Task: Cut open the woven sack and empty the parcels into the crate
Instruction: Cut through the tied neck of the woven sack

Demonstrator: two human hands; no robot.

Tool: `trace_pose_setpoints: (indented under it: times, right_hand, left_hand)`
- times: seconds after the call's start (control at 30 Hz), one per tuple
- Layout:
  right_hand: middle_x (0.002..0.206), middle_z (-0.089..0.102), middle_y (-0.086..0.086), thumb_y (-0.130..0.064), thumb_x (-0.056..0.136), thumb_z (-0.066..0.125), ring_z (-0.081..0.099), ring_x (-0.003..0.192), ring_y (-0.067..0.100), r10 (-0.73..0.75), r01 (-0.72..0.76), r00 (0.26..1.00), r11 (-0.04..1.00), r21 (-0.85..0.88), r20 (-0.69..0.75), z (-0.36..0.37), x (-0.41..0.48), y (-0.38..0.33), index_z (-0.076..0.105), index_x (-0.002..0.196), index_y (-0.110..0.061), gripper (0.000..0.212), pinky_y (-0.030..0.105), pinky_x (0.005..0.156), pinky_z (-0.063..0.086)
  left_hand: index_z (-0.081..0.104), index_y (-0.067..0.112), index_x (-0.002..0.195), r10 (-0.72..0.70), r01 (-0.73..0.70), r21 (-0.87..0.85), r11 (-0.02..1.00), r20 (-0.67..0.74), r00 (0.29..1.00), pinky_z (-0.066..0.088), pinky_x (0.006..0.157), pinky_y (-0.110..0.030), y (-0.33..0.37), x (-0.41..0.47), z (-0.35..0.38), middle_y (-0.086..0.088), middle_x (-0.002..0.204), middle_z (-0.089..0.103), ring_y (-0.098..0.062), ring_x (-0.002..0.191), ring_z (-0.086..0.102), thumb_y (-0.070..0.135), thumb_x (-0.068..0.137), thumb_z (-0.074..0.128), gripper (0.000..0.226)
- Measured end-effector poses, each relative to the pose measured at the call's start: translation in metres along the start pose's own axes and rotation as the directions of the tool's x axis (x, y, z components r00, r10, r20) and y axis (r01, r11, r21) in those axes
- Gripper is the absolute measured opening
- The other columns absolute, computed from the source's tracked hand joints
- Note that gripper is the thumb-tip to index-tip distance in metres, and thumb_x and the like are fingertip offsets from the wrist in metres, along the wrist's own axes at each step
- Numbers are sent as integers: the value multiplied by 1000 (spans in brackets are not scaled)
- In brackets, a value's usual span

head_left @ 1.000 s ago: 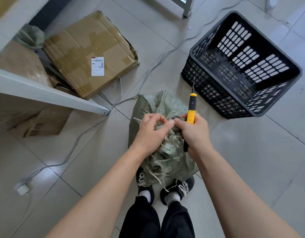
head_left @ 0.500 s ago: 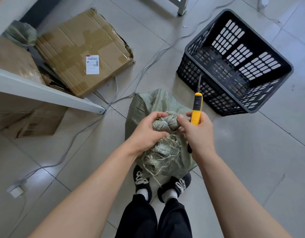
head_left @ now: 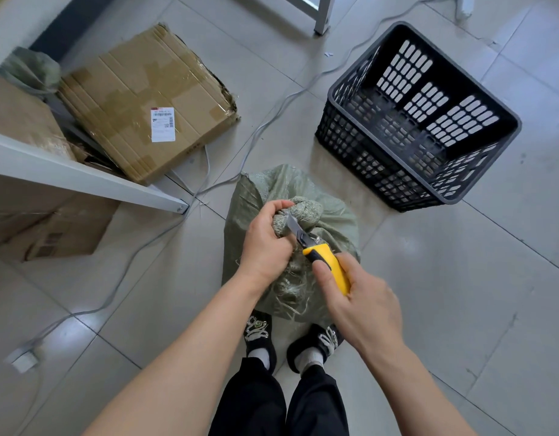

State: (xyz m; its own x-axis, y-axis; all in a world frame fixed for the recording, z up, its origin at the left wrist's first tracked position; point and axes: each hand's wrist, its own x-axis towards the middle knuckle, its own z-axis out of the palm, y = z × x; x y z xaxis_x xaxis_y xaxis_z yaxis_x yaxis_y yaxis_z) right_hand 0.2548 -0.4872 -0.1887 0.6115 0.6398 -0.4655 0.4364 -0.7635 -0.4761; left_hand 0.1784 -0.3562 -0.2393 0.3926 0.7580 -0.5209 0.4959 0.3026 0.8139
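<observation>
**Operator: clothing**

Arms [head_left: 183, 350] bare to the frame edge, no sleeves. Hands [head_left: 264, 243] ungloved. Trousers [head_left: 249, 401] black. Socks [head_left: 309, 357] white. Shoes [head_left: 259, 333] black with white lace pattern.

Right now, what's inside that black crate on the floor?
Nothing visible: the black crate shows only its bare slotted bottom and no parcels. Its near wall hides a strip of the bottom. The woven sack is knotted shut, so its contents are hidden.
</observation>
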Motion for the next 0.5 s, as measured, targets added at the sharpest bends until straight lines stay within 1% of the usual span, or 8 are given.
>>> trace_pose_setpoints:
  times: [0.07, 0.1, 0.2, 0.23, 0.3, 0.37, 0.43, 0.5]
  right_hand:
    - [66, 56, -6, -69, 84, 33, 61, 79, 30, 12, -12, 1000, 1000, -23, 12, -1, -1, 4, 53, 98, -31, 46, 36, 66, 44]
    - [66, 55, -6, -70, 84, 32, 61, 79, 30, 21, -20, 1000, 999, -27, 18, -1, -1, 6, 52, 97, -31, 45, 36, 65, 43]
    - [66, 56, -5, -70, 84, 30, 61, 79, 29, 38, -37, 999, 999, -27, 25, -2, -2, 10, 52, 98, -32, 46, 35, 65, 43]
    - [68, 57, -4, -70, 84, 30, 62, 80, 30, 45, -44, 999, 999, -28, 27, -2, -2, 11, 52, 99, -32, 47, 35, 66, 43]
    - [69, 58, -3, -70, 85, 31, 62, 82, 30, 52, -51, 998, 998, -30, 32, -3, 0, 13, 53, 101, -32, 47, 35, 67, 43]
    - [69, 58, -3, -70, 85, 33, 62, 82, 31, 42, -41, 999, 999, -31, 34, -5, 1, 13, 53, 101, -32, 46, 35, 66, 43]
    - [69, 58, -3, -70, 84, 34, 62, 80, 30, 33, -32, 999, 998, -45, 36, -6, 2, 13, 53, 101, -32, 46, 35, 66, 44]
    - [69, 58, -3, -71, 84, 34, 62, 81, 30, 44, -42, 998, 997, -57, 43, -7, 2, 11, 53, 101, -32, 46, 35, 66, 43]
  left_hand:
    - [55, 43, 92, 9, -9, 6, 1000, -9, 1000, 53, 68, -44, 2, -1, 0, 0, 89, 68, -21, 69, 57, -1, 69, 58, 50]
    - [54, 41, 92, 8, -8, 8, 1000, -11, 1000, 53, 70, -41, 3, -1, 1, 2, 90, 67, -19, 70, 57, -4, 70, 58, 50]
    - [54, 40, 92, 33, -33, 15, 999, -12, 999, 53, 86, -40, 5, -2, 2, -1, 102, 67, -20, 90, 63, -3, 71, 61, 48]
    - [54, 40, 92, 41, -41, 20, 999, -12, 999, 53, 89, -40, 5, -2, 2, -2, 104, 67, -20, 95, 63, -2, 72, 62, 47]
    - [54, 37, 96, 48, -47, 38, 998, -11, 999, 51, 91, -38, 5, -1, 3, 1, 104, 65, -19, 96, 61, -3, 73, 62, 47]
    - [53, 36, 96, 50, -49, 39, 998, -7, 999, 51, 83, -35, 5, -1, 4, 5, 95, 63, -18, 86, 58, -7, 74, 60, 49]
    - [51, 38, 91, 40, -40, 39, 998, 9, 999, 47, 68, -31, 7, -1, 4, 10, 83, 58, -16, 76, 51, -12, 72, 55, 53]
    - [52, 37, 91, 36, -37, 41, 998, 18, 999, 44, 65, -31, 7, -1, 4, 11, 80, 56, -16, 74, 48, -14, 71, 51, 55]
